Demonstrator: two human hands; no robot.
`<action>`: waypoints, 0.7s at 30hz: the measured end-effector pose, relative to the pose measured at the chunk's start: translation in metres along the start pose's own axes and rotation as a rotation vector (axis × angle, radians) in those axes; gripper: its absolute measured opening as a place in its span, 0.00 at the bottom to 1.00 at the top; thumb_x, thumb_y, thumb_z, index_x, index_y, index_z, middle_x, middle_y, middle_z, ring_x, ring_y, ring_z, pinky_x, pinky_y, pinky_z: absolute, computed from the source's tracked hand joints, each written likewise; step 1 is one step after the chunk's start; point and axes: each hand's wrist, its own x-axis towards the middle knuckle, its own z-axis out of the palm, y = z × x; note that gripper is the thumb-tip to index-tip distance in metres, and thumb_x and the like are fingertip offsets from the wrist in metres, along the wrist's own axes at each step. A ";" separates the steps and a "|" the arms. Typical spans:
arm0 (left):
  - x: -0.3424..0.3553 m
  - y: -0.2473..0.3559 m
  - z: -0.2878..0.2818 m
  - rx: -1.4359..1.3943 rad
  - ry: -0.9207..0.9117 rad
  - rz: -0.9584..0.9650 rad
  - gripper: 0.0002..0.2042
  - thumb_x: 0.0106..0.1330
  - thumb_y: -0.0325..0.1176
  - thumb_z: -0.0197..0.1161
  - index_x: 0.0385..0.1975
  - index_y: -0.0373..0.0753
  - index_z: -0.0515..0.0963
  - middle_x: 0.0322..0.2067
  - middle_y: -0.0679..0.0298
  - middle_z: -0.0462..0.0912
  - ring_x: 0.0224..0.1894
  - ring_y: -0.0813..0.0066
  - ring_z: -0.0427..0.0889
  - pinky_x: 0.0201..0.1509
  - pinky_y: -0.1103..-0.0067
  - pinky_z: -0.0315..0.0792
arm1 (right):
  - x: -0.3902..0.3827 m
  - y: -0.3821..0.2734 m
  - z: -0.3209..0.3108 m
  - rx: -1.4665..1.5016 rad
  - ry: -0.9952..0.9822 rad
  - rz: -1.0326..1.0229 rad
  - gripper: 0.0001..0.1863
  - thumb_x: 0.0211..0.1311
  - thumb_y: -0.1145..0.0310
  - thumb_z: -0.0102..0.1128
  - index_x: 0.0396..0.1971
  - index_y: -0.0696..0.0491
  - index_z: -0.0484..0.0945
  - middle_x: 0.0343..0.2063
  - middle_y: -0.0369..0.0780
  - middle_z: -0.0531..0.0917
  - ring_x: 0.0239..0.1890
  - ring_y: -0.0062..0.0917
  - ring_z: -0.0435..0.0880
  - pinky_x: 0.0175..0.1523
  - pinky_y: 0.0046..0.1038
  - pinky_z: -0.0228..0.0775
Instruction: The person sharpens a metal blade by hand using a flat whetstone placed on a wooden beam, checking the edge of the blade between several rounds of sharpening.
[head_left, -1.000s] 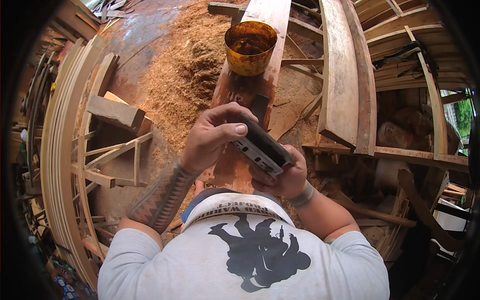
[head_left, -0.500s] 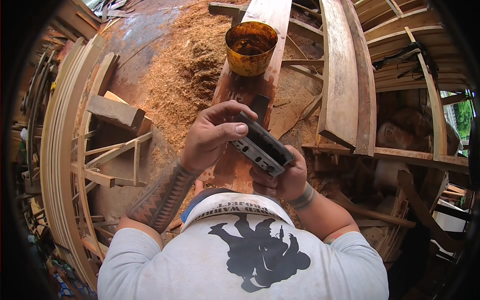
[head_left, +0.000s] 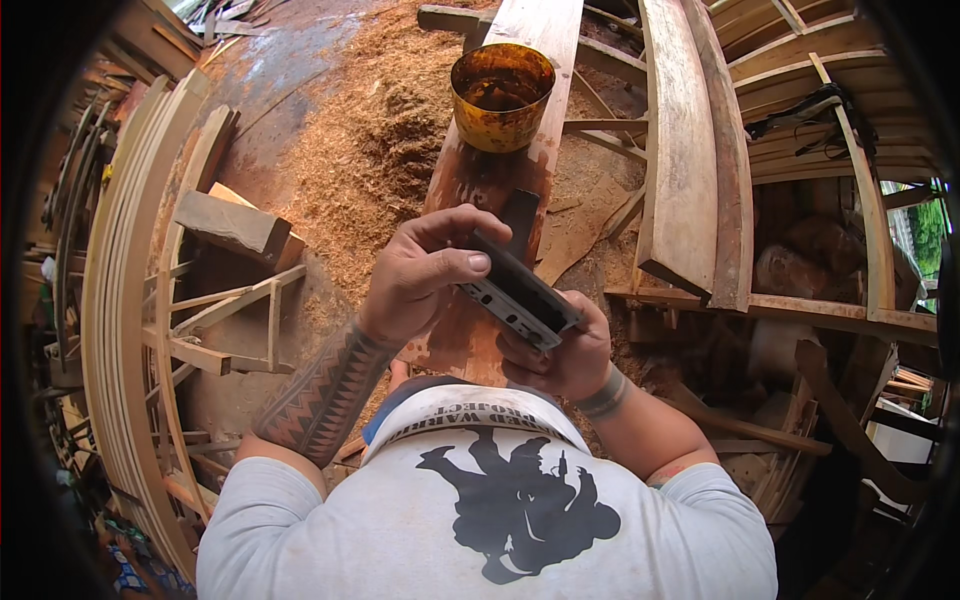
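Observation:
Above the wet plank (head_left: 465, 330) I hold a dark rectangular block (head_left: 525, 295) with a grey slotted edge; its exact kind I cannot make out. My left hand (head_left: 425, 262) grips its upper left end, thumb along one side and fingers over the top. Around its lower right end closes my right hand (head_left: 575, 350), some of its fingers hidden beneath. A flat dark bar (head_left: 520, 213), perhaps a sharpening stone, lies on the plank just beyond the block. Farther along the same plank stands a stained yellow bowl (head_left: 503, 125) with dark contents.
Wood shavings (head_left: 350, 150) cover the floor left of the plank. Long curved boards (head_left: 130, 300) and a thick wood block (head_left: 232, 225) stand at the left. On the right are heavy planks (head_left: 690, 170) on a frame, with curved slats behind.
The block has tilted a little and shifted slightly left in my hands, showing less of its slotted edge. My right hand moved slightly left with it; the bowl and bar stay put.

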 end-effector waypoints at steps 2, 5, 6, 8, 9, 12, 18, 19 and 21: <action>-0.001 0.003 0.004 0.017 0.014 -0.014 0.17 0.68 0.27 0.73 0.55 0.29 0.85 0.45 0.60 0.86 0.48 0.72 0.88 0.59 0.74 0.82 | 0.000 0.000 -0.002 -0.021 -0.005 -0.011 0.31 0.83 0.51 0.51 0.74 0.55 0.73 0.27 0.38 0.76 0.22 0.21 0.69 0.25 0.25 0.65; 0.000 0.002 0.002 0.068 0.020 -0.021 0.16 0.68 0.27 0.74 0.53 0.29 0.85 0.45 0.60 0.86 0.48 0.72 0.88 0.59 0.74 0.82 | 0.001 -0.003 -0.004 -0.018 -0.050 -0.031 0.34 0.81 0.48 0.50 0.72 0.61 0.73 0.28 0.41 0.77 0.26 0.23 0.70 0.28 0.27 0.68; -0.001 0.000 -0.002 0.101 0.015 -0.012 0.15 0.68 0.28 0.75 0.52 0.31 0.85 0.45 0.60 0.85 0.49 0.72 0.87 0.59 0.75 0.81 | 0.001 -0.004 0.000 -0.018 -0.051 -0.030 0.34 0.81 0.48 0.50 0.72 0.61 0.73 0.28 0.41 0.77 0.26 0.23 0.70 0.28 0.27 0.68; 0.002 -0.006 -0.015 0.154 -0.047 0.066 0.13 0.68 0.27 0.74 0.50 0.32 0.85 0.46 0.60 0.84 0.51 0.71 0.85 0.59 0.75 0.80 | 0.000 -0.006 0.011 -0.105 0.060 -0.047 0.35 0.79 0.52 0.56 0.74 0.61 0.70 0.29 0.41 0.79 0.26 0.22 0.73 0.28 0.26 0.69; 0.004 -0.006 -0.017 0.206 -0.113 0.141 0.12 0.68 0.26 0.74 0.49 0.34 0.85 0.46 0.61 0.82 0.52 0.71 0.84 0.60 0.75 0.78 | 0.001 -0.006 0.012 -0.103 0.060 -0.049 0.35 0.79 0.52 0.56 0.74 0.61 0.70 0.29 0.41 0.79 0.26 0.22 0.73 0.28 0.26 0.69; 0.006 -0.006 -0.014 0.163 -0.198 0.236 0.08 0.68 0.20 0.71 0.45 0.35 0.87 0.46 0.65 0.79 0.49 0.79 0.80 0.52 0.80 0.75 | 0.002 -0.007 0.012 -0.273 0.089 -0.091 0.33 0.78 0.56 0.60 0.73 0.63 0.71 0.26 0.35 0.76 0.22 0.17 0.73 0.24 0.22 0.65; -0.002 -0.001 -0.010 0.196 -0.269 0.357 0.11 0.68 0.14 0.72 0.45 0.37 0.89 0.47 0.63 0.80 0.52 0.75 0.82 0.59 0.78 0.76 | -0.002 -0.013 0.024 -0.490 0.081 -0.124 0.36 0.75 0.58 0.68 0.74 0.65 0.73 0.47 0.41 0.90 0.34 0.18 0.86 0.39 0.20 0.79; -0.002 0.003 -0.014 0.305 -0.313 0.421 0.10 0.68 0.16 0.75 0.45 0.38 0.89 0.51 0.61 0.80 0.56 0.72 0.83 0.63 0.73 0.78 | -0.003 -0.013 0.032 -0.593 0.094 -0.166 0.37 0.73 0.59 0.70 0.74 0.65 0.73 0.53 0.42 0.89 0.42 0.20 0.88 0.48 0.22 0.81; -0.004 0.006 -0.008 0.341 -0.309 0.473 0.09 0.68 0.17 0.76 0.44 0.38 0.89 0.54 0.60 0.79 0.59 0.70 0.83 0.64 0.72 0.78 | -0.005 -0.015 0.032 -0.632 0.100 -0.190 0.39 0.69 0.63 0.77 0.75 0.65 0.75 0.61 0.47 0.88 0.61 0.28 0.89 0.71 0.30 0.78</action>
